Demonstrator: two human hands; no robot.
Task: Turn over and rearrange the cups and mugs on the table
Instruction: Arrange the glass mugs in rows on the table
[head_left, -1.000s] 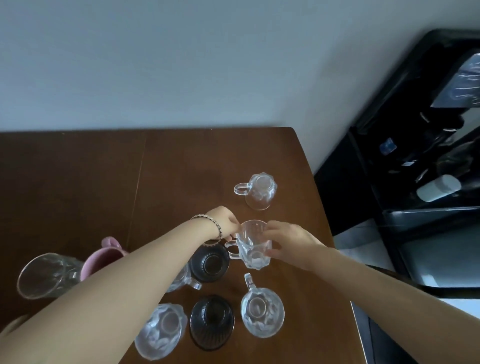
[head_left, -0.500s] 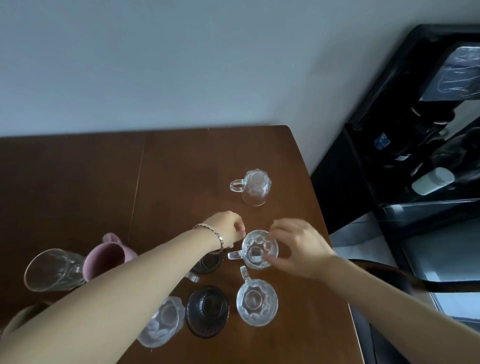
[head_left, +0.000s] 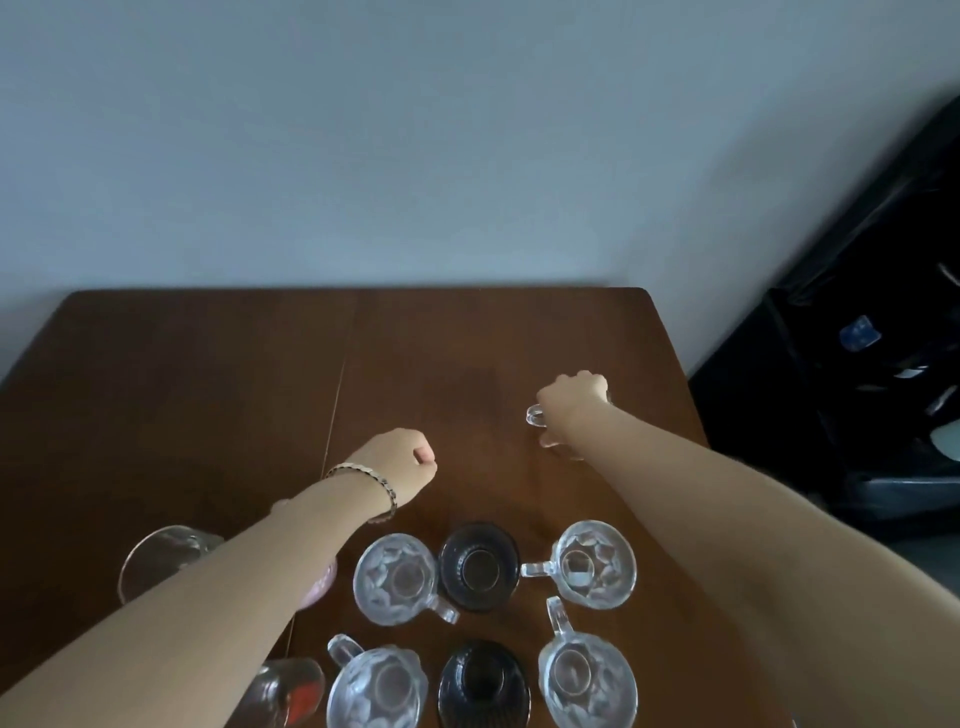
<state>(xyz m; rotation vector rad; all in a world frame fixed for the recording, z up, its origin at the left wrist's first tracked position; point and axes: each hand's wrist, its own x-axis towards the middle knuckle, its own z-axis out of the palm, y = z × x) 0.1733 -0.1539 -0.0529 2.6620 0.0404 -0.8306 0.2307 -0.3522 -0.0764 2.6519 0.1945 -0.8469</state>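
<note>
The right hand (head_left: 571, 408) reaches far out toward the bench's right edge and is closed over a clear glass mug (head_left: 540, 418); only the mug's handle, poking out to the hand's left, and a bit of rim below the fingers can be seen. Beyond this hand the brown wooden bench (head_left: 208, 389) runs bare to its back edge against a pale wall (head_left: 415, 145). To the hand's right the bench edge is near, and past it stands a black cabinet (head_left: 857, 389).

The left hand (head_left: 402, 467), with a bracelet (head_left: 374, 480) at the wrist, is curled into a loose fist, holding nothing that can be seen. Open bench lies ahead of it, to its left, and between the two hands.

Nearer the person than both hands, cups stand close together in two rows: clear mugs (head_left: 595, 564) (head_left: 397, 577) either side of a dark cup (head_left: 478, 566), then more clear mugs (head_left: 587, 680) (head_left: 376, 686) flanking another dark cup (head_left: 483, 680). Under the left forearm show a pink mug (head_left: 319, 587) and a tilted clear glass (head_left: 158, 556).
</note>
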